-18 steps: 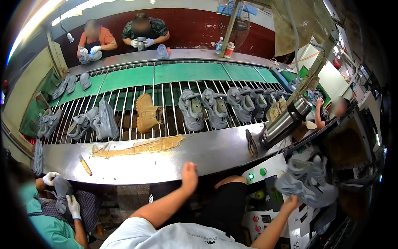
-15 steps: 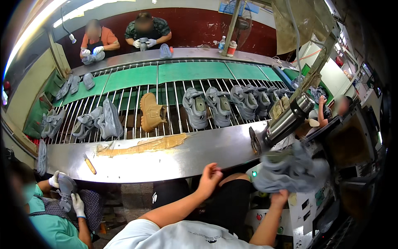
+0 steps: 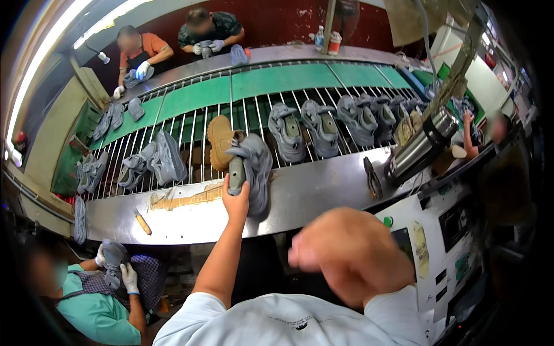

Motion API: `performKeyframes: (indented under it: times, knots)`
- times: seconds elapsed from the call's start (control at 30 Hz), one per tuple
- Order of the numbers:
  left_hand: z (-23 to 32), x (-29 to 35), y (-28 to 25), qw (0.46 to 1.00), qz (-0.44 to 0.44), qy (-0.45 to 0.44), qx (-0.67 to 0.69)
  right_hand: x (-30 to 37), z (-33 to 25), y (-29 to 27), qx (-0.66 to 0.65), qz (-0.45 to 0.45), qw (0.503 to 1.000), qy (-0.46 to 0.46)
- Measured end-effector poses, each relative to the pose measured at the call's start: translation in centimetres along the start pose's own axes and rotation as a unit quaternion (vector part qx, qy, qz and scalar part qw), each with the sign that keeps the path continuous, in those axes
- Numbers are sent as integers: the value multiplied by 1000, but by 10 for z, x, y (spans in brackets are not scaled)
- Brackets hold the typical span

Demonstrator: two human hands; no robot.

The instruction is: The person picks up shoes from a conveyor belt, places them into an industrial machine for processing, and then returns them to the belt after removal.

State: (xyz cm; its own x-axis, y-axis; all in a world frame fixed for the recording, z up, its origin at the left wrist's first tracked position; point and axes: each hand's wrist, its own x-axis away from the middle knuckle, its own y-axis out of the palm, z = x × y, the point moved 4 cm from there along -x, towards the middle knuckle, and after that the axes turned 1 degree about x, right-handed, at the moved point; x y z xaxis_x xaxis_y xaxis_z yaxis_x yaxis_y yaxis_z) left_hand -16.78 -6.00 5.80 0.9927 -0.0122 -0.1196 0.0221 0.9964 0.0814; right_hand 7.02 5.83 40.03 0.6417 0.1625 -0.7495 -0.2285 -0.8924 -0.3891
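My left hand (image 3: 235, 199) reaches forward over the metal ledge and is closed on a grey sneaker (image 3: 261, 173). A grey-green shoe last (image 3: 236, 173) shows in its opening, next to my thumb and fingers. The sneaker is held upright against the rack's near edge, partly covering a tan boot (image 3: 219, 141) behind it. Whether a second shoe is in the grip, I cannot tell. My right hand (image 3: 352, 248) is raised close to the camera, above my lap, and smeared by motion. No object shows in it, and its fingers are unclear.
Grey sneakers (image 3: 320, 130) line the barred metal rack (image 3: 196, 124) on both sides. On the steel ledge (image 3: 311, 187) are a wooden-handled tool (image 3: 142, 222), pliers (image 3: 373, 177) and a steel flask (image 3: 424, 144). A control panel (image 3: 427, 248) stands at right. Gloved co-workers handle shoes at left and across.
The grey sneaker was in my right hand at the right side; now my left hand holds it at the ledge. My right hand has come back toward me. The view has shifted slightly.
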Motion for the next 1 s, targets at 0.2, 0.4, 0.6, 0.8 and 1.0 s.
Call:
performKeyframes:
  times: [0.2, 0.4, 0.6, 0.8, 1.0]
  knots:
    - [-5, -18, 86, 982, 58, 78, -162, -8, -49, -5, 63, 110, 980, -150]
    - [-28, -38, 149, 933, 169, 175, -266, 24, -29, -10, 113, -160, 980, -41]
    - [-43, -90, 153, 916, 151, 241, -284, 170, 101, -26, 285, -56, 880, 375]
    - [-67, -125, 133, 951, 65, 218, -211, 406, 177, 29, 339, 63, 615, 709]
    - [-28, -142, 28, 924, 48, 278, -257, 404, 202, 27, 359, 80, 551, 749]
